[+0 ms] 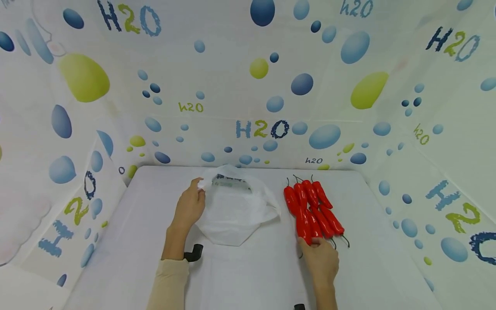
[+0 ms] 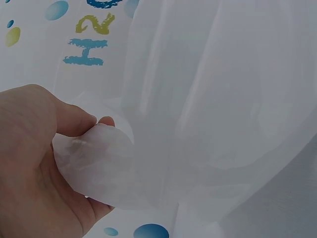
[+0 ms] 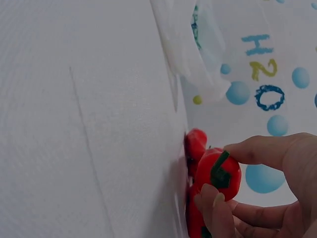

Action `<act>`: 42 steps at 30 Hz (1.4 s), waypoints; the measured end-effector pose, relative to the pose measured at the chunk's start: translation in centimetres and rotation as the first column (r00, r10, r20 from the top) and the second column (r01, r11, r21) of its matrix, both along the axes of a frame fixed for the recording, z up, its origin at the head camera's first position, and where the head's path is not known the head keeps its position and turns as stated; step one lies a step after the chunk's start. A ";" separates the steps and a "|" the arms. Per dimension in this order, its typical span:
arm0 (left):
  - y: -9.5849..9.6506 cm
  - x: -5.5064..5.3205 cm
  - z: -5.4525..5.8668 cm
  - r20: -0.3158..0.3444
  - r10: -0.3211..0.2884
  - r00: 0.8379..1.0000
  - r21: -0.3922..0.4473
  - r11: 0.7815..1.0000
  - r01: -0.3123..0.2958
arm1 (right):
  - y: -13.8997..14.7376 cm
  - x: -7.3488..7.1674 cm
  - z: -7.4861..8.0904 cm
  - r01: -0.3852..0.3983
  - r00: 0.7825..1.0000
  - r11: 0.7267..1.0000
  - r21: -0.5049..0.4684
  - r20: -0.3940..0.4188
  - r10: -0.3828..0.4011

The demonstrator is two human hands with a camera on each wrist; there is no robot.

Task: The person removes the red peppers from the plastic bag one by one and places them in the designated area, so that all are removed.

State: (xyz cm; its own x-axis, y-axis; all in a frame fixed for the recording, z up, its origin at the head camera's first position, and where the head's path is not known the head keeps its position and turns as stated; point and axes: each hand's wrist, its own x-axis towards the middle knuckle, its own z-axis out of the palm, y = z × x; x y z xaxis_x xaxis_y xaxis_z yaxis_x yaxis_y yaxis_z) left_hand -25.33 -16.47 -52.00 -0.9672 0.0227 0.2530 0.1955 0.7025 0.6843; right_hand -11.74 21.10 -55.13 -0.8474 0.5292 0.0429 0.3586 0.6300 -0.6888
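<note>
A white, thin plastic bag (image 1: 232,211) stands on the table with its mouth spread and dark print inside. My left hand (image 1: 189,206) pinches the bag's left edge; in the left wrist view the thumb (image 2: 74,119) presses the film against the fingers. To the right, several red chili peppers (image 1: 331,221) lie in two rows, their thin stems pointing outward. My right hand (image 1: 320,261) grips the stem end of the leftmost pepper (image 1: 303,228) in the near row. In the right wrist view that red pepper (image 3: 205,166) shows its green cap between thumb and fingers.
A white table (image 1: 248,275) lies beneath everything. Behind it and at both sides rise white walls (image 1: 224,77) printed with coloured drops and H2O lettering. A black wrist camera piece (image 1: 193,253) sits by my left forearm.
</note>
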 end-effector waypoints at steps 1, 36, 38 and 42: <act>-0.1 0.0 0.0 -0.002 0.003 1.000 -0.002 1.000 -0.003 | 0.1 0.0 -0.1 -0.003 1.000 1.000 0.000 0.007 0.003; -0.3 0.5 0.5 -0.004 0.014 1.000 0.001 1.000 -0.014 | 1.1 -0.2 -0.2 0.052 0.996 0.995 0.080 -0.072 -0.046; -0.6 0.6 0.7 -0.016 0.024 1.000 0.002 1.000 -0.024 | 1.0 -0.5 -0.2 0.052 0.992 0.994 0.095 -0.123 -0.040; -1.2 0.9 1.1 -0.049 0.049 0.998 -0.004 0.999 -0.050 | 0.6 -1.2 -0.1 0.013 0.964 0.993 0.117 -0.267 0.019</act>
